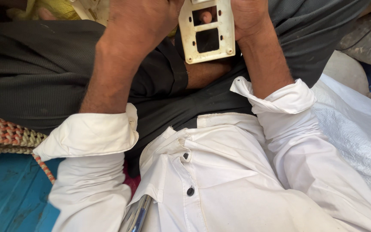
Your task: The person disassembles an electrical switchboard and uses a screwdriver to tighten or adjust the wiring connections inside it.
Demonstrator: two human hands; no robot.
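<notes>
Cream plastic switch plate, two rectangular cutouts, small screw holes, grimy; held upright at top centre above lap; left hand and right hand clasp its side edges; woven rope lies on blue surface; white sack at right.

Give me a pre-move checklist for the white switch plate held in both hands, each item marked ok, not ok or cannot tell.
1. Left hand on the switch plate: cannot tell, its fingers are cut off by the frame's top edge.
2. Right hand grips the plate's right edge: ok.
3. Rectangular cutouts unobstructed: not ok, a fingertip shows through the upper one.
4. Rolled white cuffs clear of the plate: ok.
5. Plate fully in view: not ok, its top is cropped.
</notes>
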